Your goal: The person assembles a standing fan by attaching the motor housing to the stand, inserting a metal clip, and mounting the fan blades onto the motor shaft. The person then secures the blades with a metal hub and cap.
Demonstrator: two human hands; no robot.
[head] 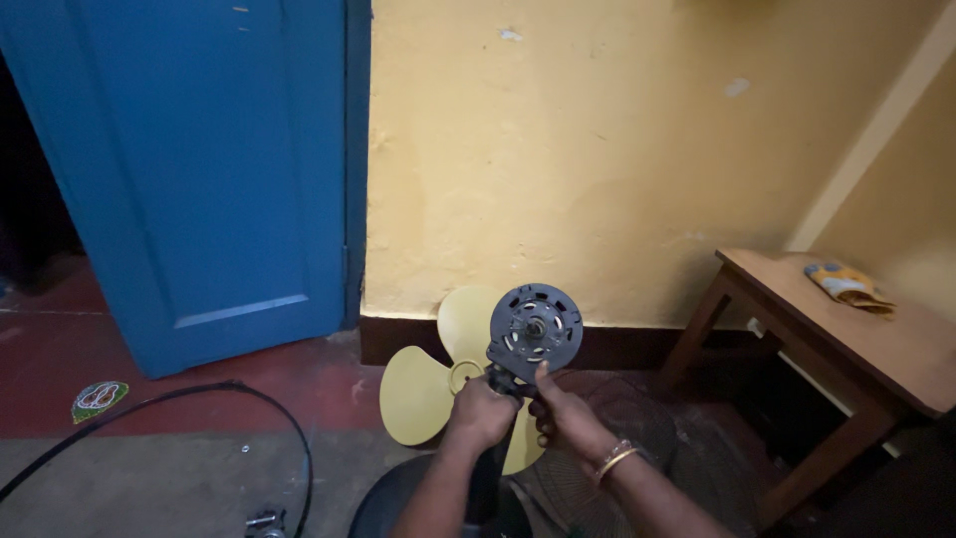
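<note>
- the yellow wall (617, 159) and the blue door (199, 169) close off the space in front of you, so everything you have taken apart ends up on the floor (149, 478) at their foot.
- the wooden desk (797, 329) stands to your right against the wall, well apart from your hands; only a crumpled yellow cloth (848, 285) lies on it, out of the way.
- the wire fan guard (617, 438) lies flat on the floor just under your right forearm, and a thin black ring (289, 438) curves across the floor to your left.
- the pale yellow fan blade (438, 384) leans against the dark skirting of the wall, tilted up so it stays clear of your work.
- the round grey fan motor (535, 326) sits upright in front of you, above your hands and facing you so its centre shaft is easy to see.
- your left hand (481, 411) is closed around the neck just below the motor, steadying it.
- your right hand (563, 413) is closed beside it on the same neck, thumb raised against the motor's lower edge; a bangle sits on that wrist.
</note>
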